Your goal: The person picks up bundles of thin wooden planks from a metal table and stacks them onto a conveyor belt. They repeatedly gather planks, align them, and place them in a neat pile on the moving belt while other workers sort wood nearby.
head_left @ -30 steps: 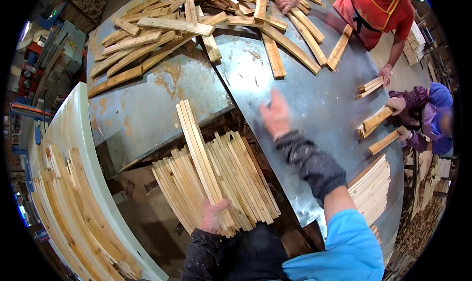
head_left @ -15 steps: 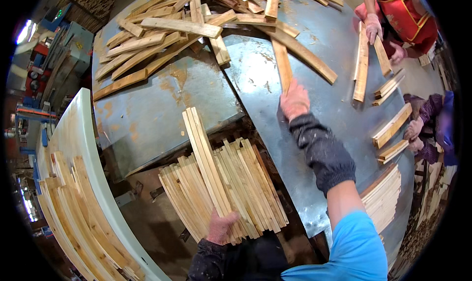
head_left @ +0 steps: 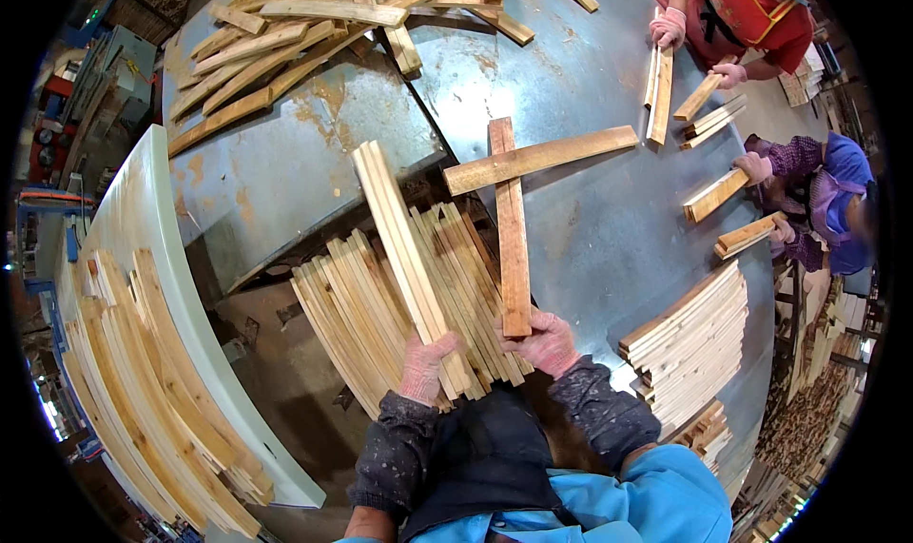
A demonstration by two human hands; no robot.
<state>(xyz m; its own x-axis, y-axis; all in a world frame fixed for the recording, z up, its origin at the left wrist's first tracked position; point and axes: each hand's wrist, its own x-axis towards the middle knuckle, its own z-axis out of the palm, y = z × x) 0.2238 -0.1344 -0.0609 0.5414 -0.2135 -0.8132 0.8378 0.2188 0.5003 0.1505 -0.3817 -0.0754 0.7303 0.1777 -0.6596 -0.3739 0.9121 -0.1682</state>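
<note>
My left hand (head_left: 430, 364) is closed around the near ends of a few pale wooden strips (head_left: 399, 243), held side by side and slanting away to the left. Beneath them lies a row of similar strips (head_left: 354, 305), close in front of me. In my right hand (head_left: 544, 341) is the near end of a browner wooden slat (head_left: 513, 258), pointing away from me over the metal table. Another slat (head_left: 580, 150) crosses it near its far end. Both hands wear pinkish gloves.
Loose slats (head_left: 285, 53) are heaped at the far left of the metal table (head_left: 590, 229). A neat stack of pale strips (head_left: 699, 339) stands at right. Two co-workers' gloved hands (head_left: 669, 28) handle slats along the right edge. Long boards (head_left: 162, 381) rest beyond a pale curved panel (head_left: 204, 286).
My right hand has come back toward me, drawing the brown slat near the pale strips. The crossing slat has shifted nearer and turned. The left hand still holds its strips.
</note>
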